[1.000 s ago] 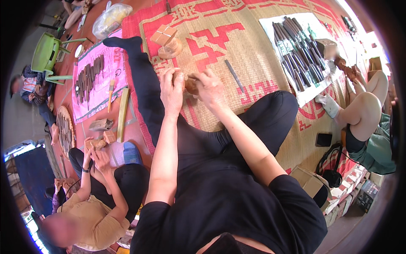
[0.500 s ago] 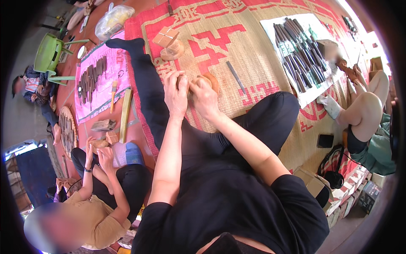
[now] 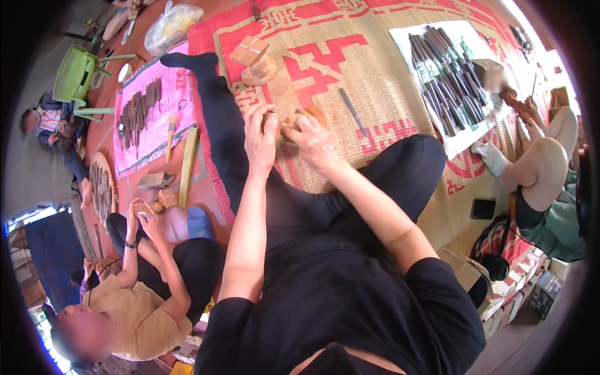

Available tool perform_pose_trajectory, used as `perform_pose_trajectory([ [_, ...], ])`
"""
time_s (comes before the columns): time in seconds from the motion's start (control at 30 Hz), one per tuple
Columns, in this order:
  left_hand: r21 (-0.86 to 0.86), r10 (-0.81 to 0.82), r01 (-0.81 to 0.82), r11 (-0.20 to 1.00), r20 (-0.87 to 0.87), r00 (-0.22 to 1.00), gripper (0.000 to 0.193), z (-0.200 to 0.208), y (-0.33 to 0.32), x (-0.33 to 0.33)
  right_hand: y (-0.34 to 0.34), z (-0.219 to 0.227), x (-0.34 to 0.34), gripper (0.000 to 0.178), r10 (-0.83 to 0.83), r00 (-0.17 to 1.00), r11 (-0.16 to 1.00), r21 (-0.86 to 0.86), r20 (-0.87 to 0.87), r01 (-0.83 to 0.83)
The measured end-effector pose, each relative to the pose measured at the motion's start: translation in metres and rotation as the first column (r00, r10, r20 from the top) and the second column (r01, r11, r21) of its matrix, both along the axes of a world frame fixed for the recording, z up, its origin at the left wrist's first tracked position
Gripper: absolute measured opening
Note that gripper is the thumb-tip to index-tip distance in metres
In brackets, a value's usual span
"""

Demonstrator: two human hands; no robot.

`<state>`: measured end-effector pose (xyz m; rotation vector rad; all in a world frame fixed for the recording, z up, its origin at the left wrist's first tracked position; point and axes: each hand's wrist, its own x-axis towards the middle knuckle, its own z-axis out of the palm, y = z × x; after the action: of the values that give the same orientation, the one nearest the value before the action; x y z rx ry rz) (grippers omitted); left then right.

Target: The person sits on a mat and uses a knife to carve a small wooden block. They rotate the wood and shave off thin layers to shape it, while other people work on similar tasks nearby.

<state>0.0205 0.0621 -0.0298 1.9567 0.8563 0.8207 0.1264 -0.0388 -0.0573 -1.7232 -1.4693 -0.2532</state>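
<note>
Landmark = flat metal strip (image 3: pixel 354 112) on the woven mat (image 3: pixel 375 75). Both hands work L of it. Change vs 1 s ago: wooden piece (image 3: pixel 317 114) then sits mostly in the gap btwn the hands; now a rounded reddish-brown part shows past the R knuckles, on the side nearer the strip. Prob. a turn or regrip of the wood rather than a set-down (my read). The strip itself lies as before, untouched.

R hand (image 3: pixel 314 145): L of strip, fingers bent in w/ thumb, closed on the wood. L hand (image 3: pixel 260 132): farther L of strip, fingers curled, abt half shut, thumb alongside; a bit of brown shows by it, but can't tell if it's gripping, or if that's the same piece or a 2nd one.

Edges: string-tied block (image 3: pixel 248 51) on a round wooden base (image 3: pixel 259 72) is up-L of strip, near the L fingertips' far side. Stretched L leg (image 3: pixel 212 112) lies well L of strip, along the mat's edge. Bent R knee (image 3: pixel 422 147) is down-R of strip, so the R elbow's swing is bounded there (judgement). White cloth (image 3: pixel 453 142) w/ dark tools (image 3: pixel 440 81) is R of strip; plain weave runs btwn, seemingly the widest room.
</note>
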Motion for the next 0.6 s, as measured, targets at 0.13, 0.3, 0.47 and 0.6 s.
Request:
perform_pose_trajectory([
  [0.13, -0.124, 0.063, -0.063, 0.99, -0.004, 0.998, 0.029, -0.001, 0.015, 0.0, -0.002, 0.026, 0.017, 0.029, -0.103, 0.971, 0.975, -0.216, -0.215, 0.056],
  [0.3, -0.01, 0.043, -0.043, 0.999, -0.007, 0.999, 0.027, -0.003, 0.008, 0.01, 0.011, -0.005, -0.021, 0.03, -0.06, 0.998, 0.987, -0.154, -0.023, 0.056],
  [0.47, -0.195, 0.1, -0.085, 0.977, 0.07, 0.992, 0.028, -0.006, 0.017, 0.0, -0.018, -0.004, -0.026, 0.024, 0.02, 0.989, 0.967, -0.247, -0.144, -0.056],
  [0.6, -0.151, 0.108, -0.099, 0.984, 0.057, 0.992, 0.028, -0.002, 0.01, -0.001, 0.01, 0.008, 0.002, 0.027, -0.176, 0.956, 0.978, -0.149, -0.236, 0.143],
])
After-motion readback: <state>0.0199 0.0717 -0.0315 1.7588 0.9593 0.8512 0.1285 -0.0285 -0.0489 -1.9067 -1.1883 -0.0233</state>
